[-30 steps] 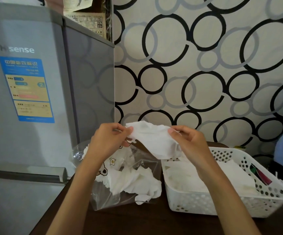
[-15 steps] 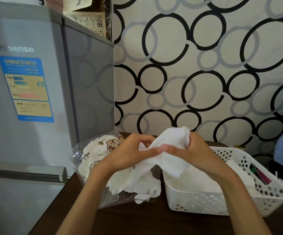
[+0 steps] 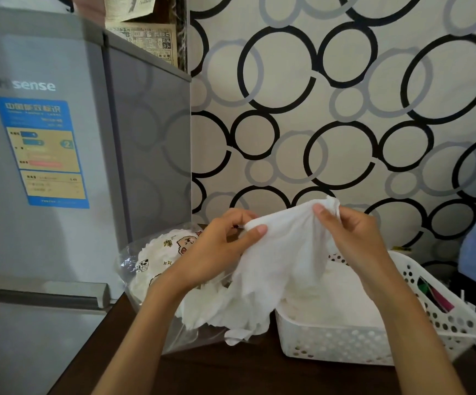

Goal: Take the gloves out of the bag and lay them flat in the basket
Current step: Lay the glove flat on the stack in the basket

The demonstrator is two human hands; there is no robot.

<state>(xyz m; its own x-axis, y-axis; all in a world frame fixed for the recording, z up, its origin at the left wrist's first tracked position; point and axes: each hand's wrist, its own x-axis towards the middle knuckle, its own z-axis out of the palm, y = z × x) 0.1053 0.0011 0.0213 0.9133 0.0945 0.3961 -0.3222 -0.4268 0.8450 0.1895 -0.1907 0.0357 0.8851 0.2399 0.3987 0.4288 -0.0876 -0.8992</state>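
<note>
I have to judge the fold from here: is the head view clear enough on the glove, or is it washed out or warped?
Head view: the white glove is bright and its folds partly wash out; hands sharp, not blurred; wide-angle bending at the fridge edges; the table is dim.

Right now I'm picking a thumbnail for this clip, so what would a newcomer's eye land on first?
First the two hands at centre: the left hand and right hand pinch a thin white glove and hold it up above the dark table. Below sit the clear bag of gloves at left and the white perforated basket at right. Behind, bold ring-patterned wallpaper and a grey fridge at left.
</note>
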